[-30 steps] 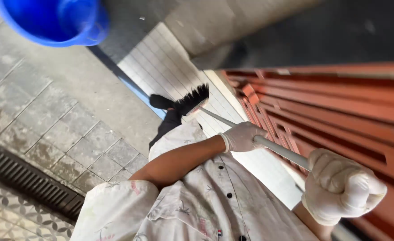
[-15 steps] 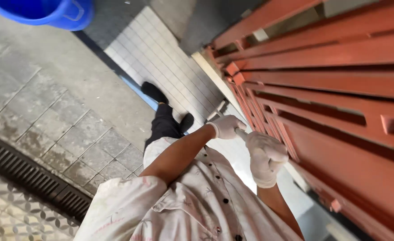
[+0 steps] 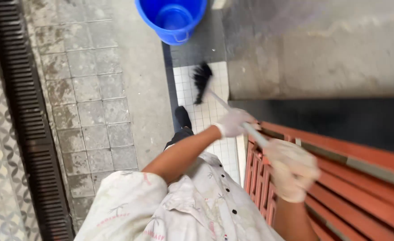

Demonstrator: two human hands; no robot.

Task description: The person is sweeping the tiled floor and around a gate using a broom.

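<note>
Both my hands wear pale gloves and grip the thin light handle of a brush. My left hand [image 3: 233, 122] holds it lower down, closer to the black bristle head [image 3: 202, 81]. My right hand [image 3: 292, 168] holds it higher up, over a red-brown metal gate [image 3: 339, 187]. The bristle head hangs blurred above white floor tiles [image 3: 194, 102]. I wear a pale patterned shirt, and one dark shoe [image 3: 183, 117] shows below.
A blue plastic bucket [image 3: 172, 18] stands at the top on dark ground. Grey paving [image 3: 89, 98] lies to the left, with a long dark drain grate [image 3: 29, 120] beyond it. A grey concrete wall [image 3: 322, 53] rises at the upper right.
The view has swung round, so the bucket now sits top centre. The brush head, out of sight half a second ago, is back in view below the bucket. Both hands keep their grip.
</note>
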